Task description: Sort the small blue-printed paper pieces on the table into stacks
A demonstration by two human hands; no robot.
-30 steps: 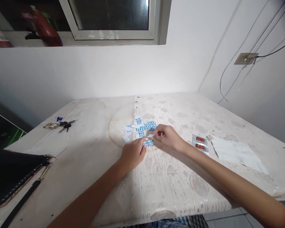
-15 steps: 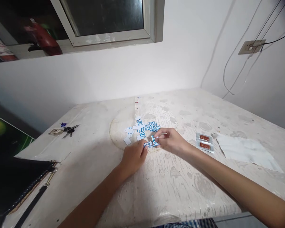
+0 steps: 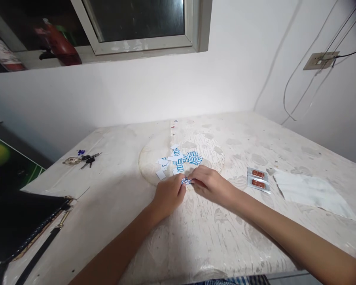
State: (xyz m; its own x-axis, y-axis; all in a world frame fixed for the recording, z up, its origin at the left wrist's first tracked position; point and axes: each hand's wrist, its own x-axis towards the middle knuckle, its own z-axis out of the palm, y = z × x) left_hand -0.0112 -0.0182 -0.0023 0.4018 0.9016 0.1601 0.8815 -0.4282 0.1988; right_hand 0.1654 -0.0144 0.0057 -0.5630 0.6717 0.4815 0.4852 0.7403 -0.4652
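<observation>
My left hand (image 3: 169, 194) is closed, pinching small blue-and-white printed paper pieces (image 3: 186, 181) between thumb and index finger. Close against it, my right hand (image 3: 209, 182) has its fingers pressed together on the right end of the same pieces, hiding part of them. Just beyond both hands lies a loose pile of similar paper pieces (image 3: 192, 157), some showing blue print. Among them, a few plain white ones (image 3: 160, 174) lie toward the left.
At right on the pale patterned table (image 3: 225, 229) are silver packets with reddish contents (image 3: 258, 179) and a white cloth or paper (image 3: 311, 192). Keys (image 3: 89, 159) lie at left, near a black bag (image 3: 26, 217) with a strap. A wall (image 3: 154, 87) borders the back.
My right hand has moved left toward my left hand, its fingers now closed over the paper pieces. The piece it held up is no longer distinct. The view has shifted slightly.
</observation>
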